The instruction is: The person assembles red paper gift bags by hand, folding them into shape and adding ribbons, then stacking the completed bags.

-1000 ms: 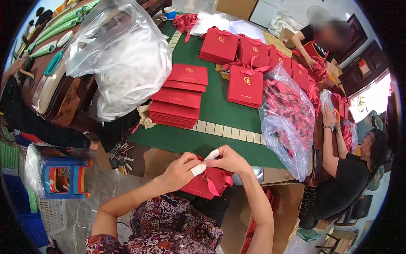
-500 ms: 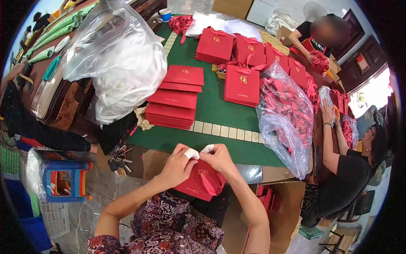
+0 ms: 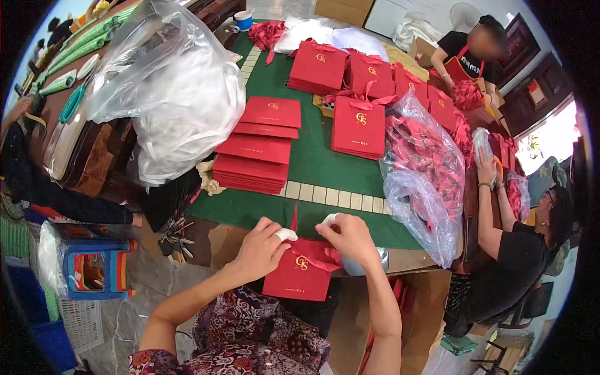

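Observation:
A red paper bag [image 3: 297,275] with a gold emblem hangs upright over the lap. My left hand [image 3: 265,245] is closed at its upper left corner, with white tape round a finger. A red ribbon rises beside those fingertips, and another ribbon loops at the bag's upper right. My right hand [image 3: 347,236], also taped on a finger, is pinched above the bag's right side, apart from the left; what it holds, if anything, is too small to make out.
Stacked red bags [image 3: 253,169] lie on the green tabletop [image 3: 312,134], with more bags [image 3: 358,125] farther right. A clear bag of red ribbons [image 3: 425,162] and a white-filled plastic bag [image 3: 184,106] flank them. Two people [image 3: 509,262] [image 3: 469,53] are at the right.
My right hand has moved right, away from my left hand. The red bag now hangs straighter with its front more visible, and a ribbon stands up between the hands.

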A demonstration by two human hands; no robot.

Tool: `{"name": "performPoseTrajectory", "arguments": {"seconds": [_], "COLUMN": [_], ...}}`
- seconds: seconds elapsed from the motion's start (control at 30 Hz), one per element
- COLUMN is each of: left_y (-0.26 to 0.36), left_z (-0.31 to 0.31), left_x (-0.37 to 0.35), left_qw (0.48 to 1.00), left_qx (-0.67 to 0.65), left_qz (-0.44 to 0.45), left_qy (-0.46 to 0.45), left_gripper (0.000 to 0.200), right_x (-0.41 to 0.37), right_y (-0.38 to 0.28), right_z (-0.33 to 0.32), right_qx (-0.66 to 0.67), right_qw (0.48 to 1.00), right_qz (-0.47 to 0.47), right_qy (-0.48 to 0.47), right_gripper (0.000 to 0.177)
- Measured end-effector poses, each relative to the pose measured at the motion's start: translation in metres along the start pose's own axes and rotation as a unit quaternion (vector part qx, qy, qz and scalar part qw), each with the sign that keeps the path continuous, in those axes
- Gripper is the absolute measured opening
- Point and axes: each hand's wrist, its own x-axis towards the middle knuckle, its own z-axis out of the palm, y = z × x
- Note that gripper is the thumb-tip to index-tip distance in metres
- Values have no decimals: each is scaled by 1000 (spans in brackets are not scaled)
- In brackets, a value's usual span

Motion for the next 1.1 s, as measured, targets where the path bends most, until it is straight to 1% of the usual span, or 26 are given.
{"name": "performPoseTrajectory", "arguments": {"seconds": [0.07,0.1,0.17,0.2,0.27,0.33,0.4,0.43,0.47,0.5,0.53,0.57,0.6,0.63,0.67,0.7,0.77,0.9,0.97,1.0,1.07,1.1], "left_y": [1,1,0,0,0,3,9,10,11,12,13,12,13,15,17,19,25,30,31,31,28,26], "left_z": [4,6,11,11,11,9,5,6,8,10,13,16,18,20,22,23,25,28,29,28,29,29], "left_x": [0,0,1,1,0,1,3,4,5,5,5,5,5,5,5,4,2,-4,-7,-8,-8,-7], "left_qw": [1000,999,999,998,999,999,997,997,998,998,998,998,997,997,997,996,994,986,984,981,983,984], "left_qx": [23,46,52,55,51,47,59,60,59,58,58,58,58,58,60,62,80,125,135,144,134,123], "left_qz": [6,13,14,17,12,10,22,22,22,22,23,23,25,25,31,36,54,84,94,102,101,100], "left_qy": [-1,-2,6,13,2,-9,-34,-34,-13,7,8,24,40,41,42,44,53,74,75,74,75,76], "left_gripper": [22,22,24,27,30,33,38,38,38,38,38,36,36,36,31,27,24,19,19,20,19,19], "right_x": [-2,-3,-4,-5,-7,-12,-20,-23,-27,-31,-34,-35,-36,-37,-38,-37,-33,-31,-26,-24,-20,-18], "right_y": [2,2,4,5,9,9,-1,-4,-10,-16,-19,-17,-17,-18,-17,-14,-5,-17,-19,-19,-15,-9], "right_z": [-3,-3,-1,-1,1,4,13,18,21,22,23,23,18,11,5,4,2,-7,-13,-14,-13,-7], "right_qx": [26,26,40,40,88,69,-17,-42,-42,-62,-81,-69,-70,-16,39,38,2,-47,-64,-64,11,10], "right_qw": [996,996,987,987,973,973,990,987,987,985,981,980,980,987,990,990,994,995,988,989,989,989], "right_qz": [-24,-24,-79,-80,-110,-114,-135,-154,-156,-160,-163,-176,-177,-158,-138,-137,-99,-72,-36,-36,-43,-44], "right_qy": [-80,-81,-137,-137,-181,-190,-38,-1,-1,30,62,60,61,26,-9,-8,-36,-40,-132,-131,-138,-138], "right_gripper": [26,26,22,22,19,16,14,14,14,15,16,15,15,16,18,18,25,26,27,27,25,25]}}
